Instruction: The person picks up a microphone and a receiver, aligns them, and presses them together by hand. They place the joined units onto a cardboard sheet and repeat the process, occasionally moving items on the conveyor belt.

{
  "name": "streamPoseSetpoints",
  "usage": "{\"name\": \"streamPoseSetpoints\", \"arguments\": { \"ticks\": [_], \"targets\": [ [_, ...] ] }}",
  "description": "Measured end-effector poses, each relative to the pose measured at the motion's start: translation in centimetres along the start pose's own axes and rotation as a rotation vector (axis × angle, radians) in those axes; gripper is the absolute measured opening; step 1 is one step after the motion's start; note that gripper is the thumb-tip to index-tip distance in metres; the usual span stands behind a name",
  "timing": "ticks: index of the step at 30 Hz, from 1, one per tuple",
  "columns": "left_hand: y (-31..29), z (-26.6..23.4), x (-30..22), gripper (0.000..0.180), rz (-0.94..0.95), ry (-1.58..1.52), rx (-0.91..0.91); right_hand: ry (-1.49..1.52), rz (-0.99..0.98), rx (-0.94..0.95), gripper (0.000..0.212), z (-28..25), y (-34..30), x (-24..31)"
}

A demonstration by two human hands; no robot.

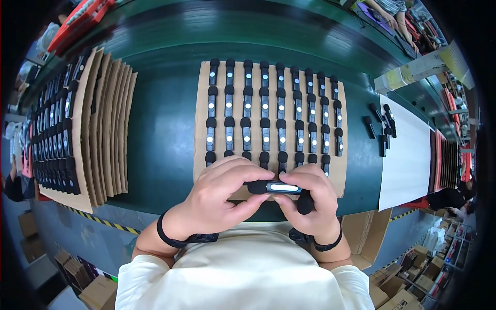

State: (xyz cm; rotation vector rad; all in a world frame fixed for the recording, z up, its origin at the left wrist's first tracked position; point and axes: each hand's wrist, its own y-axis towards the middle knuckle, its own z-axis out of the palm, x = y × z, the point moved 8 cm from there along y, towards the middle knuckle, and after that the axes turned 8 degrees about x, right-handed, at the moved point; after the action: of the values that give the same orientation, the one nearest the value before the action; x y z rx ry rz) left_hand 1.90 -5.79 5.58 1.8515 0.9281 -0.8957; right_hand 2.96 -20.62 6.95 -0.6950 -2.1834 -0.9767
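Note:
Close in front of me, both hands hold a small black clip-on microphone (pixel 284 188) lying sideways, its long white strip facing up. My left hand (pixel 219 194) pinches it near the round foam tip at its left end. The thumb and fingers of my right hand (pixel 312 199) grip its right part. A second black foam tip (pixel 305 202) pokes out under my right fingers; its body is hidden in that hand. Beyond my hands, rows of similar microphones with pale round dots lie on a cardboard sheet (pixel 202 103). My hands cover part of the nearest row.
To the left stands a stack of cardboard sheets (pixel 114 129), more microphones on top. Several loose microphones (pixel 387 121) lie on the right, by a white sheet (pixel 405 170). An open cardboard box (pixel 373 232) sits below the green table's (pixel 165 119) edge. Another person's arms (pixel 400 23) show at far right.

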Motion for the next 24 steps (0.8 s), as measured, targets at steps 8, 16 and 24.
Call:
{"name": "streamPoseSetpoints", "arguments": {
  "ticks": [8,16,24],
  "targets": [
    [-0.3,-0.2,-0.3,0.033,0.067,0.057,-0.013,-0.006,-0.027,-0.003,0.037,0.4,0.1,0.1],
    [-0.3,-0.3,-0.1,0.034,0.040,0.035,-0.004,-0.010,-0.031,0.002,0.036,0.7,0.1,-0.1],
    [0.0,0.2,0.6,0.031,0.018,0.030,0.032,0.099,0.053,-0.017,0.032,0.5,-0.3,-1.2]
  ]
}}
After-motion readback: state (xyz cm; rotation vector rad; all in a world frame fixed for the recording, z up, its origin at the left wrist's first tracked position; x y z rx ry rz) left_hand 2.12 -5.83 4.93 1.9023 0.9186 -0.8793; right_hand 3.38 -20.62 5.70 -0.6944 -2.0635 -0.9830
